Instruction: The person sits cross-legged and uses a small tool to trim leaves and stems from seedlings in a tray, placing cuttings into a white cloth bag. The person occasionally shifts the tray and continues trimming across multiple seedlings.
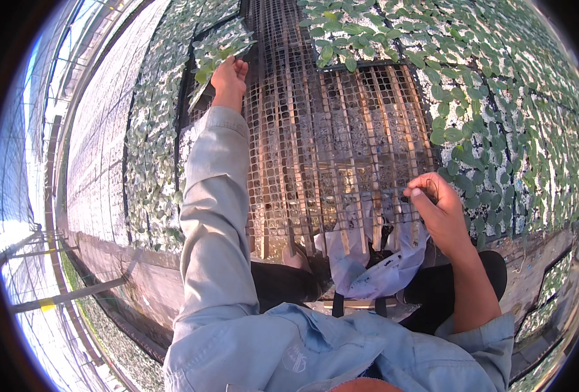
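Note:
My left hand (229, 78) reaches far forward, its fingers closed at the near edge of a seedling tray (223, 41) with broad green leaves, which looks tilted. Whether the fingers grip the tray or a leaf cannot be told. My right hand (434, 201) is at the right, above the mesh bench, thumb and fingers pinched together on a thin dark strand (431, 186). Between my arms lies the black plastic mesh (274, 147) over wooden slats. An open white bag (382, 279) with dark bits in it hangs between my legs.
Trays of leafy seedlings (471, 112) cover the right side of the bench, and another group (353, 34) sits at the far middle. More seedling trays (152, 147) line the left, beside pale trays (98, 122). A metal bar (73, 294) with yellow tape juts in at lower left.

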